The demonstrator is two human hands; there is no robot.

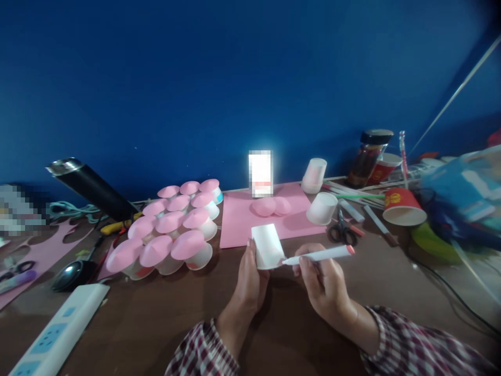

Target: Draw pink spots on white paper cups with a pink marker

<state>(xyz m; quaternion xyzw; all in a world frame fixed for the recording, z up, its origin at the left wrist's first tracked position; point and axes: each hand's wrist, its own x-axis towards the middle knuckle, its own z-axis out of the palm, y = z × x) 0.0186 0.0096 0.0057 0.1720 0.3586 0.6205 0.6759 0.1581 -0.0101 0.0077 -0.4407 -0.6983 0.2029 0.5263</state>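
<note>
Gripping a white cup (pixel 267 245) upside down, the left hand (pixel 250 282) steadies it for drawing. Right hand (pixel 324 279) pinches a marker (pixel 319 255), tip at the cup's side, beside pink-topped cups (pixel 172 235).

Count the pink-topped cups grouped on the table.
12 pink-topped cups, left of the pink sheet: three at the back, three behind the middle, three ahead of it, three nearest. Others may hide behind them.

The brown surface (pixel 156 318) carried a pink sheet (pixel 238 222) near its far edge, with two white cups (pixel 319 193) at the sheet's right end. Pink-topped cups (pixel 172 232) clustered left of the sheet. Scissors (pixel 341 230) lay right of it, a red cup (pixel 403 206) further right, and a white power strip (pixel 58 331) at the near left corner.
</note>
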